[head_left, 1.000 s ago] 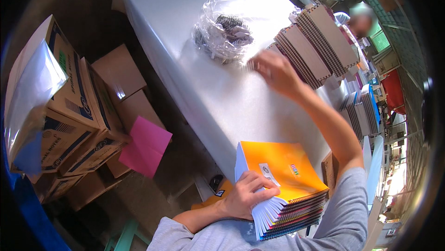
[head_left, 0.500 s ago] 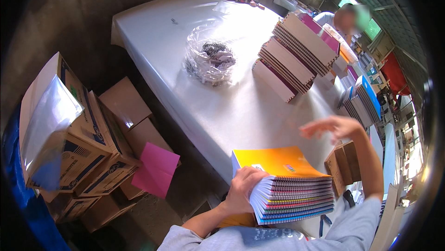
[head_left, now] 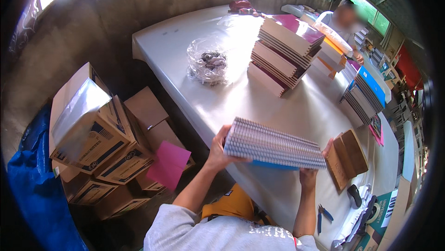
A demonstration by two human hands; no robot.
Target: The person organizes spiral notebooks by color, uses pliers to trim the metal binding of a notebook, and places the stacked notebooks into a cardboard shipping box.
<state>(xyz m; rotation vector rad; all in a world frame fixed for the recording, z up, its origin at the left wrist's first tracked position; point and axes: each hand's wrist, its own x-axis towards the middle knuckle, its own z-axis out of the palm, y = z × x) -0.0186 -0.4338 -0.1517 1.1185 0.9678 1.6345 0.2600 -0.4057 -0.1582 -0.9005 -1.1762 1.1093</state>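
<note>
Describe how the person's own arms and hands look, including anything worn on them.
The left hand and right hand are without gloves, and no watch or bracelet shows at the wrists. The forearms are uncovered below loose, light grey sleeves. The matching shirt has pale printing.

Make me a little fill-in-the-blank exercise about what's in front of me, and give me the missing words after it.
1. The left hand and the right hand hold a stack of spiral-bound ____.
2. The loose sheet by the cardboard boxes is coloured ____.
3. The coils on the table sit in clear ____.
4. The pliers lie nearer the ____ hand.

Missing words: notebooks; pink; plastic; right.
</note>
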